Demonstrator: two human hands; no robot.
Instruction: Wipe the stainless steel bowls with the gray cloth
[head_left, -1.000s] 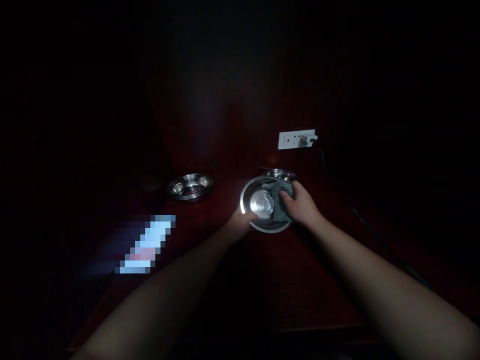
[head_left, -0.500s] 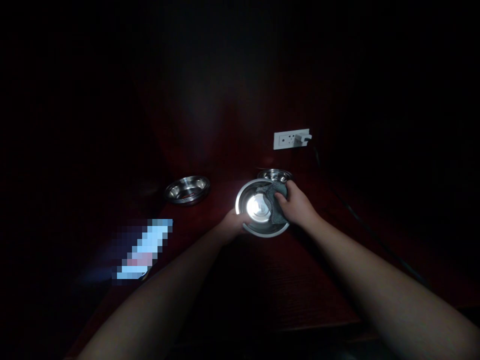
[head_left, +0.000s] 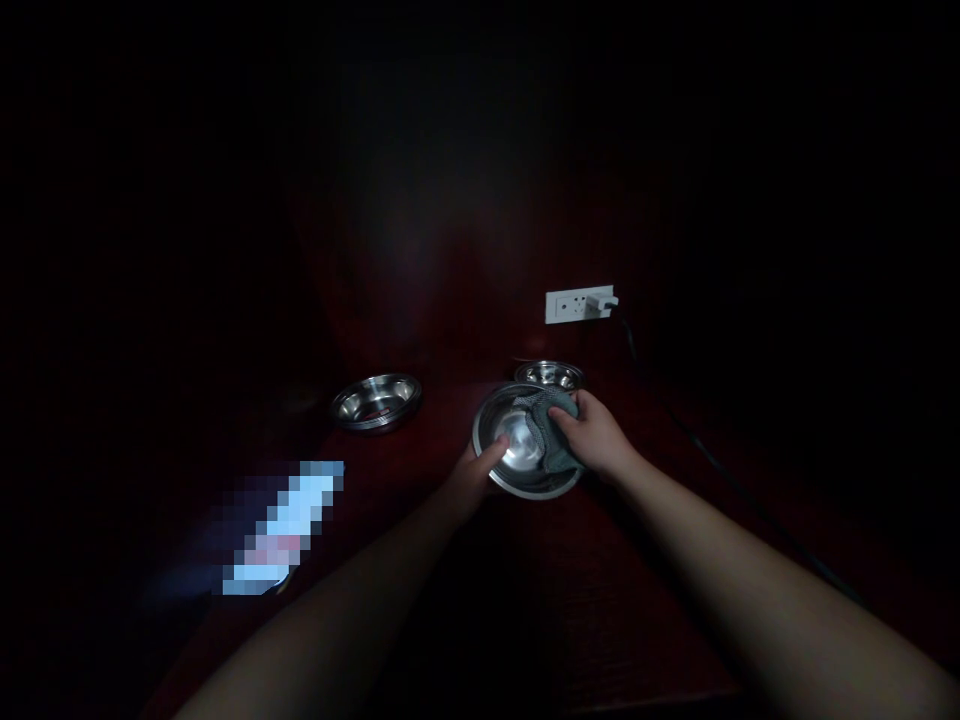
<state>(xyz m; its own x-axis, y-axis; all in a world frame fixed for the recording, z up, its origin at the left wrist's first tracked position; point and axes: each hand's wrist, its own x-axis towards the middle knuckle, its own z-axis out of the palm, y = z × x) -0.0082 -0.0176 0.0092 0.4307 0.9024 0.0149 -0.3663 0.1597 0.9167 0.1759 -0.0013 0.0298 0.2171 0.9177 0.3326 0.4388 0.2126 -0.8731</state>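
A shiny metal bowl (head_left: pixel 519 488) is held up in front of me, its inside tilted towards my view. My left hand (head_left: pixel 476 472) grips its left rim, with the thumb over the edge inside and the fingers hidden beneath. At the right rim, my right hand (head_left: pixel 596 433) is closed on a grey-green cloth (head_left: pixel 553 432), pressing it against the bowl's inner wall. Part of the cloth spreads towards the bowl's bottom. Just behind stands another metal bowl (head_left: pixel 549 374), partly covered by the held one.
Stacked metal bowls (head_left: pixel 377 402) sit on the dark red table (head_left: pixel 600 600) to the left. Nearer me lies a bright, pixelated screen (head_left: pixel 289 525). A white socket panel (head_left: pixel 577 304) with a plugged-in charger is on the back wall; a dark cable (head_left: pixel 720 460) runs down the right.
My left thumb has reached further into the bowl. The cloth has shifted slightly along the inner wall with my right hand. The whole view has moved, so everything appears a little lower.
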